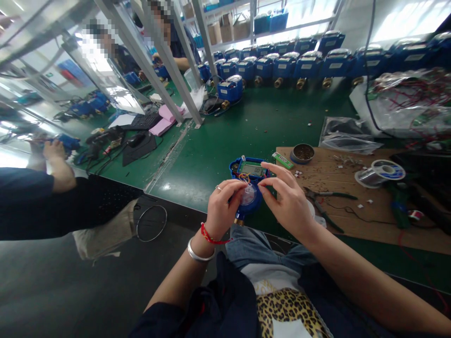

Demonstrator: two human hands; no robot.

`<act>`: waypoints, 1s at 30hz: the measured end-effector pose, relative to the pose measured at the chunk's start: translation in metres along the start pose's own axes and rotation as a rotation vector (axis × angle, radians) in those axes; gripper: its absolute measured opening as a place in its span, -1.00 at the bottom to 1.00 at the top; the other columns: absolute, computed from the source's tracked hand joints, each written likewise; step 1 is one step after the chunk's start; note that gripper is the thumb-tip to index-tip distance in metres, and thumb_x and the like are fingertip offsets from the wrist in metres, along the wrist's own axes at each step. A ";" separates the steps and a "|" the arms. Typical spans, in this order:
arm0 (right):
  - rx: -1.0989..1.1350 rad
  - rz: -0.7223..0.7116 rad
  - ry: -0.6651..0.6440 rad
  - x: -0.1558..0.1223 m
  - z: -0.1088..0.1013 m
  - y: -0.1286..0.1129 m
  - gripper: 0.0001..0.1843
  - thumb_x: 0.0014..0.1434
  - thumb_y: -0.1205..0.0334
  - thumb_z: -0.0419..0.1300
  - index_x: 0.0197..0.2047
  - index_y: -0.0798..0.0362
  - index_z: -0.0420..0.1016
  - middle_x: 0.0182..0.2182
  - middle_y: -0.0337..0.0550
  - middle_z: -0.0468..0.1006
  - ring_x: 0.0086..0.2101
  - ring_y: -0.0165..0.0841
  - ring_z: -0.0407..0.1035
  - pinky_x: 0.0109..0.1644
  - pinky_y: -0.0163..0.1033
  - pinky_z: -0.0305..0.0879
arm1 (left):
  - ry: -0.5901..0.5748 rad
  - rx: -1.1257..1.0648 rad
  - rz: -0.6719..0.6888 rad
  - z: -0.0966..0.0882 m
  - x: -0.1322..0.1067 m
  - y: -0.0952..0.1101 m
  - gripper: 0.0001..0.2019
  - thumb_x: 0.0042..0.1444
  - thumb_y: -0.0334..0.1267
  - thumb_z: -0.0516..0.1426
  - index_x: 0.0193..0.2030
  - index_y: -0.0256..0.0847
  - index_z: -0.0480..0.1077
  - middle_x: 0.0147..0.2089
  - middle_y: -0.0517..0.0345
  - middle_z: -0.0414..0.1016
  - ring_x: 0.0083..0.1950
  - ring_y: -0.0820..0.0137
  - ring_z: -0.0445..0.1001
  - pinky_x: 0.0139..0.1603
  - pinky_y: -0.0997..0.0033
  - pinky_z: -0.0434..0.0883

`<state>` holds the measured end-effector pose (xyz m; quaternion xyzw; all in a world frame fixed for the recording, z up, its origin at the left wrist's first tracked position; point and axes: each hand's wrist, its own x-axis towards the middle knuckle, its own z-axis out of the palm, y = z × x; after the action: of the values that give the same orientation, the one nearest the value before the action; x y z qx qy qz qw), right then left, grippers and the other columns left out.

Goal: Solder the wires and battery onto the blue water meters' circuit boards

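Note:
A blue water meter (251, 205) with a clear round cover and a brass fitting is on the green bench in front of me. Its raised blue housing shows a green circuit board with a small display (254, 170). Thin coloured wires (244, 177) run out below the board. My left hand (225, 206) is closed in a pinch over the left side of the clear cover, by these wires. At the cover's right side, my right hand (287, 199) has thumb and a finger brought together, another finger stretched toward the display. What either fingertip pinch holds is too small to make out.
Right of me a cardboard sheet (338, 188) carries pliers (326, 202), a solder spool (380, 173) and a round tin (302, 153). A green-and-white box (282, 160) lies beside the tin. Blue meters (306, 64) line the back. A co-worker's hand (54, 150) is at left.

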<state>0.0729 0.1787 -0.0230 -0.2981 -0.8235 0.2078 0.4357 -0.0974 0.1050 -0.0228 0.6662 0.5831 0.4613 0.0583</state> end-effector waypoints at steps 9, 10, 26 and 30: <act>-0.201 0.226 0.077 -0.051 -0.051 0.054 -0.73 0.25 0.27 0.07 0.01 -0.03 0.41 0.14 -0.04 0.41 0.14 -0.18 0.30 0.26 0.08 0.21 | -0.092 0.064 0.071 0.007 0.020 -0.003 -0.89 0.24 -0.33 0.11 -0.19 -0.18 0.48 -0.13 0.07 0.44 -0.11 0.39 0.45 -0.05 0.34 0.43; -0.257 0.257 0.064 -0.060 -0.059 0.067 -0.70 0.25 0.25 0.07 0.05 -0.02 0.40 0.14 -0.03 0.41 0.14 -0.17 0.30 0.27 0.08 0.19 | -0.093 0.066 0.080 0.008 0.022 -0.003 -0.89 0.23 -0.33 0.12 -0.20 -0.18 0.48 -0.14 0.08 0.44 -0.12 0.39 0.44 -0.06 0.34 0.42; -0.613 0.236 -0.412 -0.099 -0.092 0.142 -0.29 0.16 -0.05 0.11 0.25 0.24 0.29 0.24 0.18 0.30 0.24 0.01 0.13 0.30 0.14 0.07 | -0.136 0.109 0.042 0.016 0.039 0.003 -0.98 0.17 -0.36 0.17 -0.28 -0.21 0.45 -0.13 0.09 0.41 -0.17 0.40 0.42 -0.11 0.35 0.39; -0.570 0.208 -0.367 -0.092 -0.096 0.147 -0.44 0.16 0.05 0.11 0.15 0.19 0.40 0.13 0.11 0.43 0.13 -0.06 0.29 0.23 0.05 0.19 | -0.094 0.061 0.022 0.020 0.036 0.005 -0.97 0.19 -0.35 0.16 -0.27 -0.21 0.43 -0.15 0.13 0.42 -0.22 0.45 0.40 -0.16 0.42 0.38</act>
<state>0.2402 0.2331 -0.1145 -0.4478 -0.8781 0.0629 0.1564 -0.0840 0.1420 -0.0114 0.6951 0.5861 0.4120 0.0601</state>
